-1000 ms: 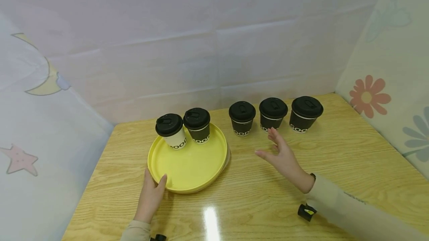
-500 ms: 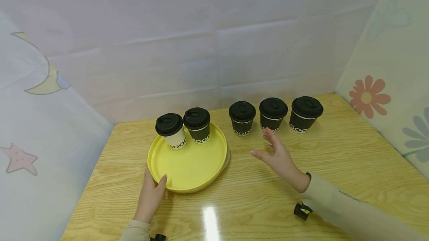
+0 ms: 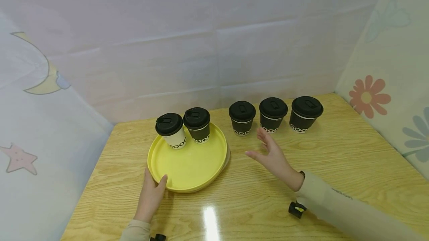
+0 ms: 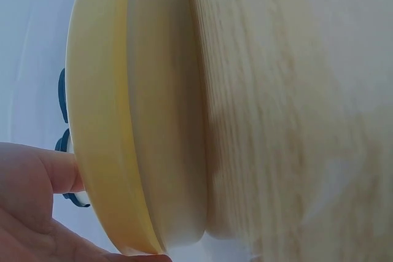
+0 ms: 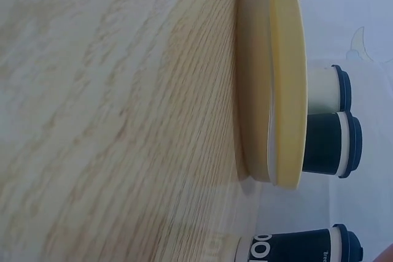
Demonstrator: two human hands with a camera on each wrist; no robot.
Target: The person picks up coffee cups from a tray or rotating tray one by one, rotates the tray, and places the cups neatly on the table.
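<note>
A round yellow tray (image 3: 194,166) rests on a pale round base (image 4: 169,121) on the wooden table. My left hand (image 3: 150,196) holds its near left rim, thumb over the edge and fingers along the outer side. On the tray's far part stand a white paper cup (image 3: 177,139) and a black paper cup (image 3: 200,135), both with black lids, side by side. My right hand (image 3: 276,161) hovers right of the tray with thumb and fingers spread apart, holding nothing. Just beyond it is a lidded black cup (image 3: 242,118).
Two more lidded black cups, a middle one (image 3: 273,114) and a right one (image 3: 305,114), continue the row along the back of the table (image 3: 254,211). A pale cloth wall (image 3: 214,47) rises behind them, and printed side walls flank the table.
My right hand has drifted left and slightly nearer the tray, its fingers still spread. The left hand, the tray and the cups have stayed in place.
</note>
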